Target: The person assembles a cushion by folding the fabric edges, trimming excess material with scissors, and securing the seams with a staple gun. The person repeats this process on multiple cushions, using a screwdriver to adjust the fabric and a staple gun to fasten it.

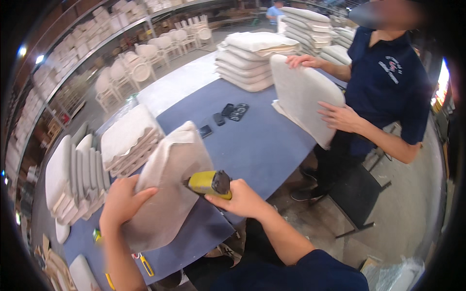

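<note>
My left hand (121,201) grips the lower left side of a beige seat cushion (170,179), which stands tilted on its edge on the blue table (257,140). My right hand (240,199) holds a yellow and black staple gun (208,183), whose nose presses against the cushion's right side. Across the table a person in a dark blue shirt holds another beige cushion (303,92) upright with both hands.
Stacks of cushions lie on the table at far centre (250,58), back right (306,24) and left (128,140), with more standing on edge (73,174). Several small dark items (228,114) lie mid-table. White chairs (141,65) line the floor beside shelving. A black stool (359,194) stands to the right.
</note>
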`<state>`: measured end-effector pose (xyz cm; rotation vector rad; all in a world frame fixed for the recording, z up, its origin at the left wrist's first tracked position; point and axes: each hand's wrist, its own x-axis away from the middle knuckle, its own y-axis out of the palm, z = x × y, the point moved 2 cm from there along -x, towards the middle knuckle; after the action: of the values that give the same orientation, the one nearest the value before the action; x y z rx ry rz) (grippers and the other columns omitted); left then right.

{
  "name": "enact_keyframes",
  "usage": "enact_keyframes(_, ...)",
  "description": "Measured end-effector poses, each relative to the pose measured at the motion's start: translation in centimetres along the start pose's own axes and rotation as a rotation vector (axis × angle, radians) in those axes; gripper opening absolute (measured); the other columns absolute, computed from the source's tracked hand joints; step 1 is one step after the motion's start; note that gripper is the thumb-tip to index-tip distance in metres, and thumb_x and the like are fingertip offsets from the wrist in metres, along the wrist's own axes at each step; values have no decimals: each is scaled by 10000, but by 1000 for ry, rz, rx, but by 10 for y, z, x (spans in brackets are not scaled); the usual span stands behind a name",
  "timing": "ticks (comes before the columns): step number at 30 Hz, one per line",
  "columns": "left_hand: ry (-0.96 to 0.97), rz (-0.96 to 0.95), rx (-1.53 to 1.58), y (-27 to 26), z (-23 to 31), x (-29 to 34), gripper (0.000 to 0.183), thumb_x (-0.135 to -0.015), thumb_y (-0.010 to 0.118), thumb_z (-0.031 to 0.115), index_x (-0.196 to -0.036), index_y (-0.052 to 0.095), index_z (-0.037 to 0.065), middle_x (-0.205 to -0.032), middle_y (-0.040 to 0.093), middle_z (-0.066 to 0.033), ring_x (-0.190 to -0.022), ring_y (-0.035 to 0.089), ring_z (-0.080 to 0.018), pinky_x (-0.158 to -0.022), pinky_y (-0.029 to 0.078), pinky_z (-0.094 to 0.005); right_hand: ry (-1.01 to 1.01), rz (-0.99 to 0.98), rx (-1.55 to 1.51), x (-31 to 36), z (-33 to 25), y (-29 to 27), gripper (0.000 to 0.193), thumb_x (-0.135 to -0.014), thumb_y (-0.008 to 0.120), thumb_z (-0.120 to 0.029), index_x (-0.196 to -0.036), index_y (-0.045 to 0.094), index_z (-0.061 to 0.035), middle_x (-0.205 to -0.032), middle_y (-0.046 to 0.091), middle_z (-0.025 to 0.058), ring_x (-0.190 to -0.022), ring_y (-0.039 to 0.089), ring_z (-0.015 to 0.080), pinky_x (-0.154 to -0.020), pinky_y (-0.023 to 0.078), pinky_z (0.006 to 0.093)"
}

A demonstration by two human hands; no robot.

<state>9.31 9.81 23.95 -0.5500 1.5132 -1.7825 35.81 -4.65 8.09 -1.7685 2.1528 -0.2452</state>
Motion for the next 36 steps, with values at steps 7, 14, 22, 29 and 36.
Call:
enact_keyframes(7,-11,-51,135,-7,-5,-9,511,-882,857,468,-980,794,-30,-830,736,-271,-839,733,-477,-776,555,-518,335,268,529,1,135,-33,592,-876,731,-179,-1466,714,-128,-1107,789,269,-1091,753,466,-976,593,560)
enact_keyframes(14,71,31,-100,11,13,5,548,-921,821,556,-934,745,14,-776,710,-260,-804,715,-487,-750,547,-564,342,274,630,-31,227,15,534,-891,712,-144,-1422,737,-105,-1181,746,283,-1104,731,493,-1003,578,572)
enact_keyframes(22,8,14,-88,45,71,54,485,-933,819,478,-1174,747,63,-806,738,-196,-786,732,-419,-721,560,-509,-805,703,128,23,-22,10,132,-766,781,-89,-802,655,-83,-875,680,80,-788,659,310,-749,515,441)
enact_keyframes(29,120,57,-88,73,94,73,461,-927,836,424,-1091,672,26,-820,738,-154,-756,735,-384,-716,561,-471,-776,287,502,21,-87,1,166,-901,787,-237,-957,739,-88,-1097,730,54,-1045,711,257,-1018,491,464)
enact_keyframes(36,104,70,-34,77,102,85,604,-899,862,451,-1264,714,-7,-907,775,-184,-823,745,-403,-738,556,-481,-723,546,-97,76,-38,-23,297,-872,734,-46,-625,570,-40,-593,524,71,-492,511,227,-496,372,360)
